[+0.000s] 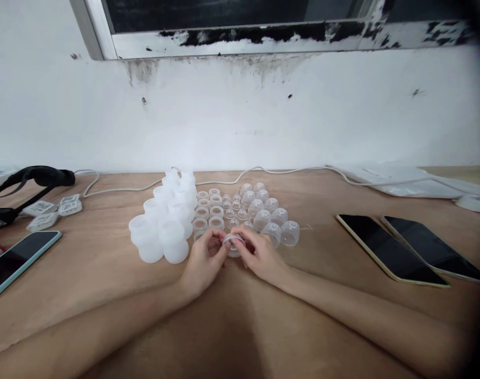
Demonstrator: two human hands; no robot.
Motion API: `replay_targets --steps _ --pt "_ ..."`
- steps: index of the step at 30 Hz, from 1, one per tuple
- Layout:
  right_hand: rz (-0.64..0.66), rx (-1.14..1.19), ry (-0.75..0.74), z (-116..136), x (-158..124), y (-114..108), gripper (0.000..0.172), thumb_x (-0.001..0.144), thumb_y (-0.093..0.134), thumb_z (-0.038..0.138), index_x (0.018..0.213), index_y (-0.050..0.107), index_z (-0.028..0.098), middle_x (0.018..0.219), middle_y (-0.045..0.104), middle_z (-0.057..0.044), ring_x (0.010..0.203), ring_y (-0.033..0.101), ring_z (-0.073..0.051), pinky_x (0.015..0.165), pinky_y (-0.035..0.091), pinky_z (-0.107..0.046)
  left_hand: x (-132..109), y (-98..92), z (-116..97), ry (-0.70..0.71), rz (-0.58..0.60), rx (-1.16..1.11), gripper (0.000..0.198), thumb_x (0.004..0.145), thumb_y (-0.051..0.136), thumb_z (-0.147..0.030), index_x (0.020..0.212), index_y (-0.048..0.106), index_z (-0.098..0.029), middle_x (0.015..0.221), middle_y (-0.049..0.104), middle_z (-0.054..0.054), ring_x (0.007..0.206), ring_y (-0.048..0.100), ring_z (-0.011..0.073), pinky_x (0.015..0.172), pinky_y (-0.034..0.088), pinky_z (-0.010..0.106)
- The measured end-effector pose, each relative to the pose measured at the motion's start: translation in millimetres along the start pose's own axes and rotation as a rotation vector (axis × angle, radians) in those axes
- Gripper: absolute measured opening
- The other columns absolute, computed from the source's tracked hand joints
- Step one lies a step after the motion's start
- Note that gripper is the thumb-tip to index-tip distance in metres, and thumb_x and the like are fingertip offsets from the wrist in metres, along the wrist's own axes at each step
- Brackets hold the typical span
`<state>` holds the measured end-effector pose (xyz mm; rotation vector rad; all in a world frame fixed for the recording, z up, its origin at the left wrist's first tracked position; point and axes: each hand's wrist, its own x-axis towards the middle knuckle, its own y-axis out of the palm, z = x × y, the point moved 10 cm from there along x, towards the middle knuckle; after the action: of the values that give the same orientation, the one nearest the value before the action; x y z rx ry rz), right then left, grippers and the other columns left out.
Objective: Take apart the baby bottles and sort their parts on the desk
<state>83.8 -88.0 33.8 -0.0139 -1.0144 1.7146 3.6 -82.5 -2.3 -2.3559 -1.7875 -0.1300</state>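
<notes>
Head view showed me both hands meeting over the wooden counter (106, 263), closed together on one small clear plastic piece (232, 243). My left hand (203, 260) pinched its near-left edge with thumb and forefinger, and my right hand (259, 252) pinched the opposite edge; whether it was a single part or two being fitted, I could not tell, since the fingers covered most of it.

Just beyond the fingertips lay rows of small clear rings (208, 210), with clear domed caps (271, 221) beyond the right hand and milky white cups (165, 226) standing beyond the left hand. Two dark phones (413, 252) lay well off to the right of the right hand, another phone (15, 263) well left of the left hand, and a white cable (263, 171) ran along the wall behind.

I judged the piece very light, thin-walled and smooth, so likely to slip or spring away under a hard squeeze. A gentle fingertip hold on the rim, at opposite sides, seemed the safest place to take it.
</notes>
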Motion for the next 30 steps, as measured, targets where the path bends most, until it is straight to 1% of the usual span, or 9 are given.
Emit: replay_targets --steps 4,6,10,14,16,19,22,27,30 --pt "0.050 0.055 0.040 -3 1 4 0.018 0.082 0.041 0.028 0.094 0.049 0.016 0.070 0.051 0.001 0.055 0.043 -0.005 0.052 0.035 -0.017 -1 -1.3 -1 -0.037 -0.015 -0.045 0.029 0.076 0.049 -0.033 0.087 0.039 -0.008 0.082 0.050 0.006 0.065 0.051 0.0088 0.055 0.045 0.021" --pt "0.065 0.041 0.039 -3 2 6 0.018 0.082 0.041 0.027 0.091 0.051 0.016 0.073 0.053 0.001 0.058 0.044 -0.005 0.053 0.035 -0.018 -1 -2.4 -2 -0.038 -0.023 -0.021 0.028 0.076 0.049 -0.032 0.085 0.040 -0.007 0.079 0.051 0.006 0.063 0.051 0.0088 0.051 0.044 0.020" --pt "0.067 0.025 0.081 -6 2 7 0.017 0.080 0.042 0.026 0.083 0.053 0.013 0.066 0.052 0.001 0.054 0.043 -0.005 0.051 0.034 -0.018 0 -4.1 -3 -0.021 -0.041 0.032 0.025 0.076 0.049 -0.030 0.080 0.040 -0.007 0.074 0.050 0.005 0.056 0.048 0.0072 0.045 0.040 0.018" --pt "0.104 0.066 0.109 -7 0 9 0.021 0.080 0.043 0.030 0.087 0.052 0.013 0.062 0.051 0.000 0.051 0.044 -0.006 0.049 0.035 -0.018 1 -3.2 0 -0.023 -0.037 0.019 0.023 0.075 0.049 -0.029 0.079 0.038 -0.009 0.072 0.048 0.003 0.054 0.046 0.0066 0.043 0.039 0.018" --pt "0.163 0.133 0.105 -7 -1 13 0.026 0.081 0.043 0.033 0.093 0.050 0.011 0.062 0.051 -0.002 0.051 0.045 -0.007 0.049 0.037 -0.018 1 -4.6 1 -0.025 -0.049 -0.011 0.023 0.075 0.049 -0.029 0.080 0.038 -0.010 0.073 0.048 0.003 0.056 0.046 0.0075 0.043 0.040 0.019" --pt "0.272 0.360 0.109 -8 -4 21 0.036 0.087 0.029 0.035 0.109 0.042 0.010 0.067 0.053 -0.004 0.050 0.046 -0.007 0.047 0.037 -0.020 2 -7.1 1 -0.031 -0.066 -0.063 0.024 0.076 0.048 -0.030 0.083 0.036 -0.010 0.072 0.048 0.003 0.055 0.047 0.0083 0.045 0.041 0.020" --pt "0.312 0.482 0.108 -10 -6 23 0.036 0.089 0.024 0.029 0.116 0.037 0.010 0.070 0.053 -0.005 0.049 0.045 -0.007 0.045 0.039 -0.020 2 -5.3 -3 -0.016 -0.037 -0.111 0.026 0.078 0.047 -0.032 0.084 0.035 -0.010 0.070 0.050 0.003 0.051 0.048 0.0080 0.045 0.040 0.021" --pt "0.241 0.306 0.030 -1 -3 18 0.039 0.082 0.041 0.030 0.117 0.036 0.012 0.084 0.052 -0.007 0.065 0.051 -0.009 0.047 0.040 -0.017 2 -10.1 -1 -0.026 -0.074 -0.122 0.028 0.076 0.050 -0.033 0.085 0.037 -0.009 0.079 0.051 0.005 0.054 0.049 0.0081 0.047 0.042 0.022" --pt "0.137 0.167 0.057 -3 0 11 0.032 0.080 0.044 0.029 0.108 0.045 0.014 0.084 0.053 -0.004 0.060 0.049 -0.007 0.050 0.041 -0.018 3 -7.1 -1 -0.023 -0.046 -0.114 0.027 0.076 0.051 -0.030 0.085 0.037 -0.009 0.078 0.050 0.005 0.056 0.049 0.0076 0.049 0.042 0.021"
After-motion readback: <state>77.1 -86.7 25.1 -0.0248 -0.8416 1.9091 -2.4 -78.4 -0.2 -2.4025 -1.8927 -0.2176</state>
